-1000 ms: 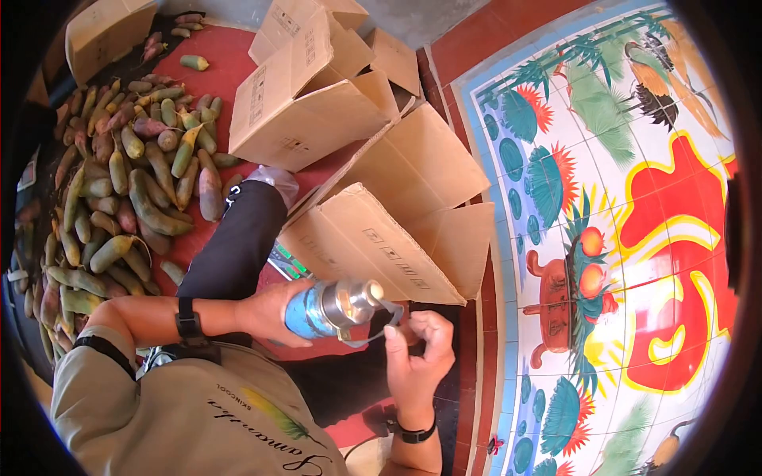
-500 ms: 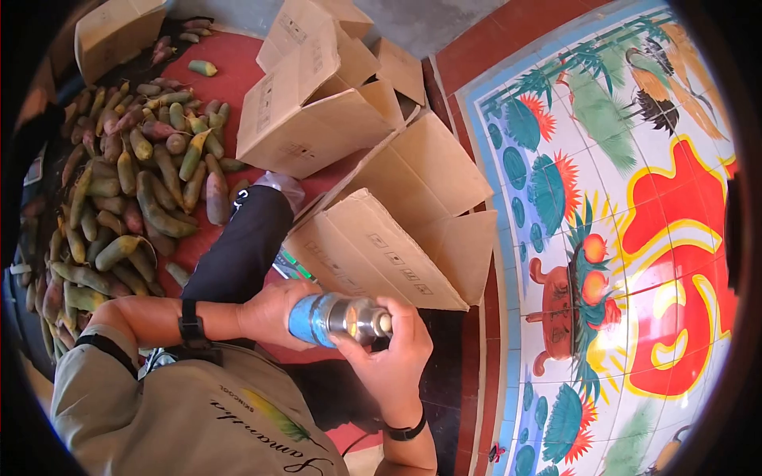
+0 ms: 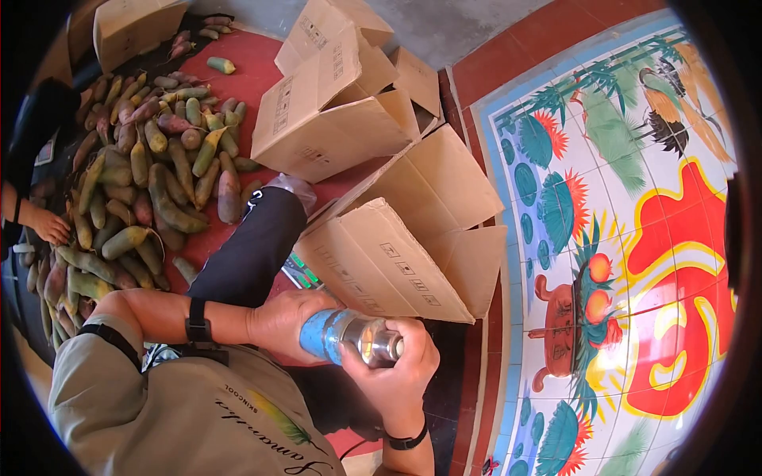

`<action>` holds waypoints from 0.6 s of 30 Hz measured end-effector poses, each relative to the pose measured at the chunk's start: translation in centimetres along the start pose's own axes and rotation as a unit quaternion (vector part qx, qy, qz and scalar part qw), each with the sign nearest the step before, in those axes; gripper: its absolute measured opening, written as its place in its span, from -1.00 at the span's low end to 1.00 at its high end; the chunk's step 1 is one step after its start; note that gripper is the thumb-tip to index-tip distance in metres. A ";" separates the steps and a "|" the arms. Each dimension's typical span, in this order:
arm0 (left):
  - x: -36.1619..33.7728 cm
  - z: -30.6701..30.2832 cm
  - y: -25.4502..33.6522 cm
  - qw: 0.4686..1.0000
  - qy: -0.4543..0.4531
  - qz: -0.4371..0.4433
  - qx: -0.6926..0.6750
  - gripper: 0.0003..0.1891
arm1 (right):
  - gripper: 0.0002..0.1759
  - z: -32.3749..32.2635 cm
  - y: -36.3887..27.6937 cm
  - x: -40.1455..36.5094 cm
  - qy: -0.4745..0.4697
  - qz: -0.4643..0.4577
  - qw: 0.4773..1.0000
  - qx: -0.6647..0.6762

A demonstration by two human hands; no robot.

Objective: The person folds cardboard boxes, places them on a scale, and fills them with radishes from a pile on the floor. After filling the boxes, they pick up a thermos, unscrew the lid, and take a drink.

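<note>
A bottle with a blue sleeve and a shiny, see-through-looking upper part lies tilted between my two hands, in front of my shirt. My left hand is wrapped round its blue lower end. At the other end, my right hand grips the top, thumb on the near side and fingers curled over the cap. The palm sides of both hands are hidden. Just beyond the bottle stands an open cardboard box, its flaps spread outward.
A big heap of green and reddish long radishes covers the red mat at left. Another person's hand reaches in at its left edge. A second open box stands farther back. Painted tiles fill the right side.
Another person's hand has come in at the left, at the radish heap. The bottle and my hands sit slightly lower and farther right in view; the whole scene has shifted a little.
</note>
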State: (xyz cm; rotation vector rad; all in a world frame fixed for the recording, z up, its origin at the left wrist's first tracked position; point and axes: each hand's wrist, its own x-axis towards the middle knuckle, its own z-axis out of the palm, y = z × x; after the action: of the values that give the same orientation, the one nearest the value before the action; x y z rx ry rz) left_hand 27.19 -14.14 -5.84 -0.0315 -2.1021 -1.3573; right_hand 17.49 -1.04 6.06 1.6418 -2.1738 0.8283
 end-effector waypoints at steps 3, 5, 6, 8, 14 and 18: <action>0.0 -0.1 0.2 0.999 -0.024 -0.016 -0.018 -0.33 | -0.38 -0.2 0.2 0.0 -0.005 -0.014 1.000 0.007; 0.1 -0.2 0.3 0.999 -0.040 -0.024 -0.015 -0.33 | -0.38 -0.4 0.2 0.1 -0.010 -0.016 1.000 0.012; 0.1 -0.3 0.4 0.998 -0.055 -0.033 -0.012 -0.32 | -0.38 -0.5 0.1 0.2 -0.013 -0.018 1.000 0.014; 0.2 -0.4 0.5 0.998 -0.057 -0.031 -0.020 -0.32 | -0.37 -0.7 0.1 0.3 -0.016 -0.020 1.000 0.015; 0.6 -0.7 0.4 0.997 -0.066 -0.012 -0.031 -0.33 | -0.36 -1.2 -0.1 0.7 -0.018 -0.044 0.999 0.012; 0.8 -1.0 0.5 0.997 -0.078 0.002 -0.026 -0.33 | -0.35 -1.6 -0.1 1.2 -0.028 -0.070 0.997 0.020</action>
State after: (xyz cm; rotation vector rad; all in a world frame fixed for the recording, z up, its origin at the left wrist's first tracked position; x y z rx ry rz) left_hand 27.17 -14.97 -4.75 -0.1678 -2.1935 -1.4486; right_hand 17.02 -1.03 8.07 1.8335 -2.0626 0.8002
